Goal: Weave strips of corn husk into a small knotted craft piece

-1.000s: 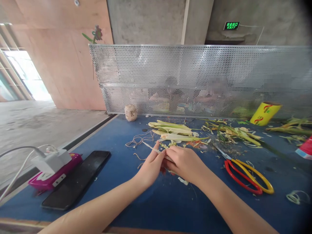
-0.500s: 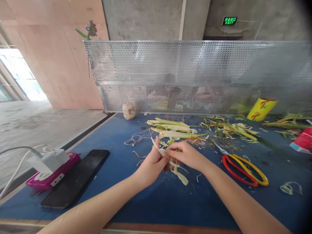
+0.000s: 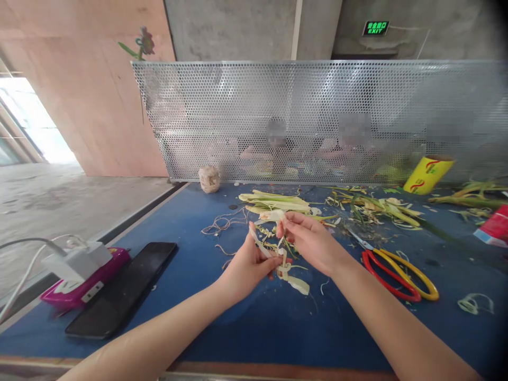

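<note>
My left hand (image 3: 246,264) is closed round pale, ribbon-like plant strips (image 3: 298,286), knotted or woven together, whose loose ends stick out past the fingers. One strip stands up beside the left thumb. To its right and slightly higher, my right hand (image 3: 313,241) has its thumb and fingers pinched on a thin pale strip that runs down to the left hand. Just beyond the hands lies a pile of pale green leaf strips (image 3: 278,202). Scissors (image 3: 400,272) with one red and one yellow handle rest right of my right hand, blades partly apart.
A black phone (image 3: 123,288) and a purple power strip (image 3: 85,288) with chargers lie at left. Twine (image 3: 224,225), a ball of cord (image 3: 209,179), plant scraps (image 3: 377,209) and a yellow tube (image 3: 428,174) lie farther back. A perforated metal screen (image 3: 238,121) bounds the blue table; people are behind it.
My right hand has moved up and slightly right, away from the left hand, drawing a thin strip with it. My left hand stays nearly in place with the knotted strips.
</note>
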A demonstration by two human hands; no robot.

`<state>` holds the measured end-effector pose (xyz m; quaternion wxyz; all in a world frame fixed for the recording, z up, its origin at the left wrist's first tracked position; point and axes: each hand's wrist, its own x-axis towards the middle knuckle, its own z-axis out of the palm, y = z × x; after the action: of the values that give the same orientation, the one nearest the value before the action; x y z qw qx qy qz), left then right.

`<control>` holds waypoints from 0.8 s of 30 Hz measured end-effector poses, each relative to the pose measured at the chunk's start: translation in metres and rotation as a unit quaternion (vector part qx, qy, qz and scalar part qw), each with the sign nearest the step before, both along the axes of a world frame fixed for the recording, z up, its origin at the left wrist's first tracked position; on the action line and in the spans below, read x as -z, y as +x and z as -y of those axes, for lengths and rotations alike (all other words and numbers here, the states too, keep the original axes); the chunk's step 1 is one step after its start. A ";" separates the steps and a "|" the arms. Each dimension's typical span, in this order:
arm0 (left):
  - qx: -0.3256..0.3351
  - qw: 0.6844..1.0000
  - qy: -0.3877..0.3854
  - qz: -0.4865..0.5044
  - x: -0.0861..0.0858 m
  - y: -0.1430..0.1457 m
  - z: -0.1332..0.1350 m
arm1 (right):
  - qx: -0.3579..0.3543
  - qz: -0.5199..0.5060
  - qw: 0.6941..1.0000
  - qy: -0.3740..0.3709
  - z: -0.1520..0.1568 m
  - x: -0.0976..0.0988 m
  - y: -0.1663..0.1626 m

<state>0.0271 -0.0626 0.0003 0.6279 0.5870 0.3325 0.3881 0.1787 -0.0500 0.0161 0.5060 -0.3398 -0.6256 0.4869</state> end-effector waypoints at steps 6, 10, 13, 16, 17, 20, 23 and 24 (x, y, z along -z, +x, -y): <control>0.001 1.000 0.004 -0.022 0.006 -0.002 -0.004 | 0.038 0.031 0.996 0.076 0.003 -0.009 0.013; 0.002 0.999 0.011 -0.031 0.006 -0.006 -0.006 | 0.046 0.165 0.978 0.115 0.011 -0.016 0.020; -0.001 0.999 0.000 -0.036 -0.001 -0.009 -0.006 | 0.011 0.310 0.938 0.156 0.018 -0.021 0.019; -0.022 0.999 -0.014 -0.045 -0.008 -0.011 -0.005 | -0.009 0.393 0.898 0.199 0.022 -0.022 0.016; -0.029 0.998 -0.017 -0.049 -0.010 -0.011 -0.005 | -0.013 0.414 0.887 0.205 0.022 -0.022 0.015; -0.038 0.998 -0.026 -0.048 -0.012 -0.011 -0.004 | -0.005 0.461 0.862 0.210 0.024 -0.020 0.012; -0.033 0.999 -0.036 -0.024 -0.012 -0.010 -0.004 | 0.008 0.485 0.847 0.219 0.024 -0.018 0.011; -0.033 0.999 -0.039 -0.018 -0.012 -0.010 -0.004 | 0.008 0.489 0.843 0.223 0.024 -0.017 0.011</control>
<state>0.0172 -0.0586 0.0124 0.6310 0.5575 0.3782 0.3846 0.1897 -0.0740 0.0326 0.2005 -0.4170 -0.8808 0.1010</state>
